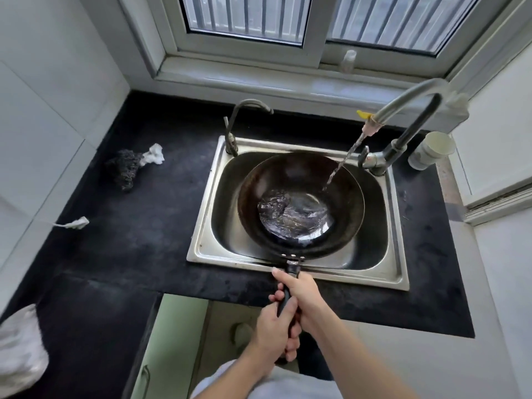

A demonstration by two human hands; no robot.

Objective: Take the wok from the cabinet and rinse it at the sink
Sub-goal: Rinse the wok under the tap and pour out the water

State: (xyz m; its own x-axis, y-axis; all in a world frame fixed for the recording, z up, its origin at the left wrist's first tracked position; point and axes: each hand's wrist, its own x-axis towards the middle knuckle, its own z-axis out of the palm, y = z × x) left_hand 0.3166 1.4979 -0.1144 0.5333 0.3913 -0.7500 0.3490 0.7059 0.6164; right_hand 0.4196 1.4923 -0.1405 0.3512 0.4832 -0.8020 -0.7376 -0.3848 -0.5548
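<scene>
Fingers point(277, 295) of left hand point(272, 331) and right hand point(302, 290) grip wok point(260, 182) handle point(284, 304), mostly hiding it.

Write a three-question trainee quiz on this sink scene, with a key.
1. True or false: the wok held over the sink is dry inside.
2. The left hand and right hand both grip the handle. Which sits nearer the bowl? A) left B) right C) level
3. Fill in: the scourer lies on the counter to the sink's ___.
Key: 1 false, water from the tap pools in it; 2 B; 3 left.
</scene>
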